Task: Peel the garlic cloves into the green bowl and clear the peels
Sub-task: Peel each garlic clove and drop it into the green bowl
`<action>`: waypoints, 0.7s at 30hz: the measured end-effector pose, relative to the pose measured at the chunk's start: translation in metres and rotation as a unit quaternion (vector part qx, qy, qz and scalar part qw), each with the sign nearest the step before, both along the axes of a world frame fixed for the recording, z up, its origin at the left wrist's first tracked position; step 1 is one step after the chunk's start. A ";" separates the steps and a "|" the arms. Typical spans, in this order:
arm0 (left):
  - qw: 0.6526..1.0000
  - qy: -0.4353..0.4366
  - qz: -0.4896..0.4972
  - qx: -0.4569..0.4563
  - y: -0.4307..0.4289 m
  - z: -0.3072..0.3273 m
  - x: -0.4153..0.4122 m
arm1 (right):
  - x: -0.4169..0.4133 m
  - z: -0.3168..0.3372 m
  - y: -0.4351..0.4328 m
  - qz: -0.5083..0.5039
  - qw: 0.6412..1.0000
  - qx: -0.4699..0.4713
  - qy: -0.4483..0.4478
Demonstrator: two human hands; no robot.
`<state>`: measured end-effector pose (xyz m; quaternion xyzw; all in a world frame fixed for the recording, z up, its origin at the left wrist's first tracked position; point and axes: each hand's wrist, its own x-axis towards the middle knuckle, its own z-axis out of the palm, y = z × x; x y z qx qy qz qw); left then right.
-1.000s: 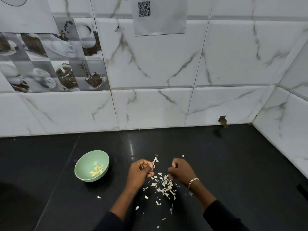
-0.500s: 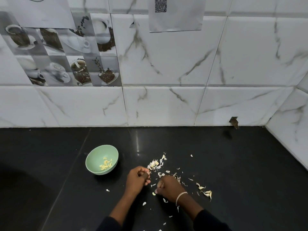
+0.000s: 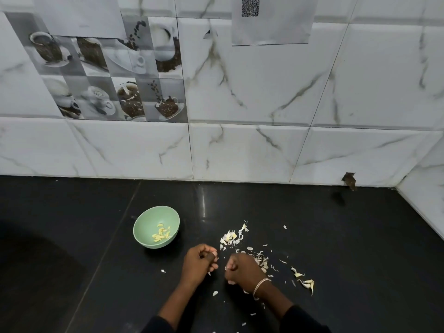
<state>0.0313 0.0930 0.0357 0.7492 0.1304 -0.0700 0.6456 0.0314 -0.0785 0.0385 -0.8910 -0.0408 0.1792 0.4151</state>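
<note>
The green bowl point(image 3: 143, 218) sits on the black counter left of my hands and holds several peeled yellow garlic cloves point(image 3: 161, 234). My left hand point(image 3: 198, 264) is just right of the bowl. Its fingers and thumb are curled round something small that looks like a garlic clove, mostly hidden. My right hand point(image 3: 243, 270), with a bracelet on the wrist, is a curled fist a short gap to the right, and I see nothing in it. White garlic peels point(image 3: 230, 237) lie scattered behind, under and to the right of my right hand.
The black counter point(image 3: 360, 248) meets a white marble-tiled wall point(image 3: 240, 152) at the back and another wall at the right. Loose peel scraps point(image 3: 305, 281) lie to the right and near my forearms. A small brown fitting point(image 3: 349, 180) sticks out at the wall's base.
The view has shifted, so the bowl now appears further right. My right hand has come off the peel pile toward my left hand, uncovering peels on its right. My left hand stays curled.
</note>
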 end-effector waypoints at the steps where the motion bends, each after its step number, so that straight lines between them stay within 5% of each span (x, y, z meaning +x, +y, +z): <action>1: 1.000 0.000 0.003 -0.005 0.001 0.001 0.000 | 0.001 0.004 -0.004 -0.026 0.997 0.070 0.019; 4: 1.000 -0.004 0.008 -0.025 0.002 0.005 0.001 | 0.010 0.018 -0.012 -0.053 0.972 0.225 0.044; 10: 0.990 -0.013 0.035 -0.137 0.001 0.021 0.003 | 0.034 0.046 -0.002 -0.075 0.948 0.309 0.031; 16: 0.977 -0.018 0.121 -0.174 0.025 0.031 0.006 | 0.067 0.067 0.047 -0.082 0.947 0.307 0.036; 21: 0.967 -0.021 0.186 -0.170 0.053 0.033 -0.003 | 0.093 0.069 0.106 -0.015 0.976 0.215 0.014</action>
